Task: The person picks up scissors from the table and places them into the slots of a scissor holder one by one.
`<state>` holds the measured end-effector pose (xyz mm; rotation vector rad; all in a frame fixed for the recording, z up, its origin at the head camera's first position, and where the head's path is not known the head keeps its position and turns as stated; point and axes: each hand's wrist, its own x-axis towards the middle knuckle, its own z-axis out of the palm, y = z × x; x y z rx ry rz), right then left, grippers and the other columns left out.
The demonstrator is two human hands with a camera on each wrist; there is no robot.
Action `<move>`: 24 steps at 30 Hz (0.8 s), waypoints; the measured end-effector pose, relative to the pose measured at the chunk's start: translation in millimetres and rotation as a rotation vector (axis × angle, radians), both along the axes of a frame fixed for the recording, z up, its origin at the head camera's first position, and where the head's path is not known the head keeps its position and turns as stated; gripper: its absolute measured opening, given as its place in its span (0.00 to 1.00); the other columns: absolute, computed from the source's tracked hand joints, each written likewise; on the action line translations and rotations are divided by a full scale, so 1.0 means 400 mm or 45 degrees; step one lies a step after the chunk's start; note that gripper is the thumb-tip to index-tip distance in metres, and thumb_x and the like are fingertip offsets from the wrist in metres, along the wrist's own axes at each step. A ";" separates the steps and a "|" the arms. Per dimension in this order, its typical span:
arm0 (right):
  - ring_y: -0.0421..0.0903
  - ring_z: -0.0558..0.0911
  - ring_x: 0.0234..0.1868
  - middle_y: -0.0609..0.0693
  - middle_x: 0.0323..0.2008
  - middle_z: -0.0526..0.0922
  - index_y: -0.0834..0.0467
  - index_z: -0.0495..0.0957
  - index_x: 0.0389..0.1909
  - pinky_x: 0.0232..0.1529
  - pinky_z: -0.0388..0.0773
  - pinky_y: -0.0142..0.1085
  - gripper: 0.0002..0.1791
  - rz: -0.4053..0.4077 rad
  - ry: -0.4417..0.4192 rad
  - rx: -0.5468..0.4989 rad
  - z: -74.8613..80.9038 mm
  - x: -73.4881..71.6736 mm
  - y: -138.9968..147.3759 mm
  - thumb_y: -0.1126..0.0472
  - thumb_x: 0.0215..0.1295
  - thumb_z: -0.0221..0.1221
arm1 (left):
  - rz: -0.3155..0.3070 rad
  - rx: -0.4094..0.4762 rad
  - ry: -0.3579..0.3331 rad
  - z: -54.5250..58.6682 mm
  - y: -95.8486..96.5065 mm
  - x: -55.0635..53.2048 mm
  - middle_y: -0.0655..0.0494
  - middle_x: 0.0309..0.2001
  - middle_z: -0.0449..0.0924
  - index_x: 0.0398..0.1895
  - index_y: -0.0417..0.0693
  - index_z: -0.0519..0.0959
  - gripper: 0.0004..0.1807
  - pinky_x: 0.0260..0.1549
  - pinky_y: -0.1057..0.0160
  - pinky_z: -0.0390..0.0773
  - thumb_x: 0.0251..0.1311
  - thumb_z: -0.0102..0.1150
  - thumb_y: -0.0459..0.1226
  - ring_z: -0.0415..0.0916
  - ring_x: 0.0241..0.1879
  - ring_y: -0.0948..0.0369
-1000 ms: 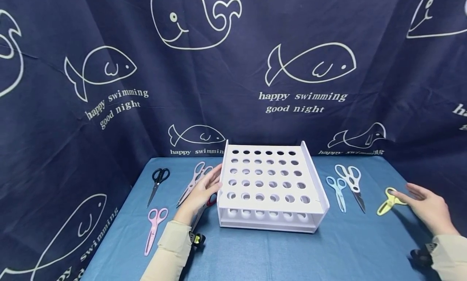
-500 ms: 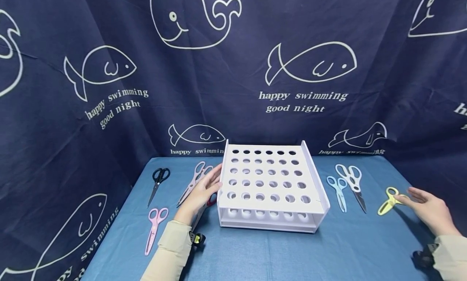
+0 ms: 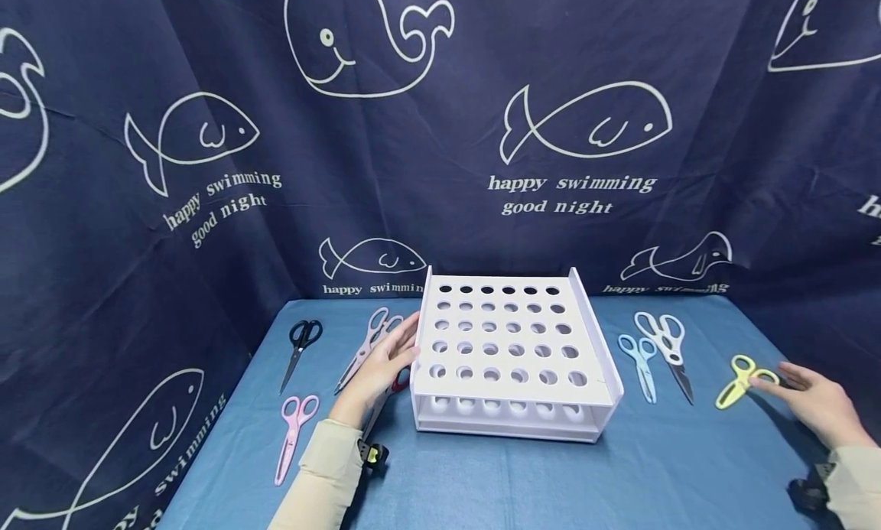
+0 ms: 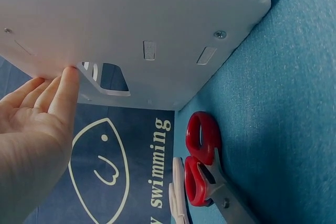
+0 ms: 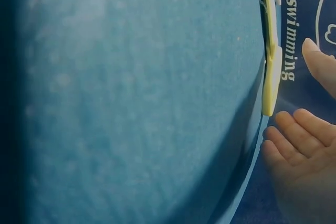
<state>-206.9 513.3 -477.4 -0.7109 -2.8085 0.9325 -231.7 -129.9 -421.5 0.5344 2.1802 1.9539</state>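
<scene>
A white rack (image 3: pixel 492 392) with rows of round holes stands in the middle of the table. My left hand (image 3: pixel 378 365) lies along its left side; in the left wrist view, straight fingertips touch the white side panel (image 4: pixel 157 3) beside a cut-out. Red-handled scissors (image 4: pixel 203 135) lie under that hand, partly hidden in the head view. On the right, my right hand (image 3: pixel 819 400) hovers by small yellow scissors (image 3: pixel 736 385), its thumb overlapping one handle loop in the head view. The right wrist view shows that hand (image 5: pixel 310 166) with fingers extended and nothing gripped, near the yellow scissors (image 5: pixel 270 85).
Black scissors (image 3: pixel 296 354), pink scissors (image 3: pixel 290 438) and pale pink scissors (image 3: pixel 365 350) lie on the blue tablecloth (image 3: pixel 482 484) at left. Light blue scissors (image 3: pixel 643 365) and white-handled scissors (image 3: pixel 671 354) lie right of the rack. A dark blue curtain (image 3: pixel 440 155) hangs behind.
My right hand has shifted slightly right, uncovering more of the yellow scissors' handle. My left hand stays at the rack's side. The head view has tilted very slightly.
</scene>
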 end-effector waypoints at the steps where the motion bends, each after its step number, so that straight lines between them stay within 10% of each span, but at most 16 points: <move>1: 0.77 0.58 0.64 0.80 0.66 0.53 0.79 0.47 0.69 0.57 0.64 0.66 0.53 0.003 -0.009 -0.002 -0.003 -0.001 0.004 0.41 0.64 0.57 | -0.002 0.000 0.002 -0.001 0.000 0.000 0.54 0.76 0.52 0.76 0.53 0.53 0.33 0.72 0.55 0.55 0.70 0.51 0.38 0.53 0.74 0.58; 24: 0.78 0.58 0.62 0.82 0.64 0.54 0.79 0.50 0.67 0.59 0.63 0.66 0.50 0.070 -0.037 0.070 -0.003 -0.027 0.002 0.42 0.65 0.58 | -0.013 0.017 0.007 -0.001 -0.001 0.000 0.53 0.77 0.51 0.76 0.51 0.52 0.33 0.72 0.55 0.54 0.71 0.50 0.38 0.52 0.75 0.57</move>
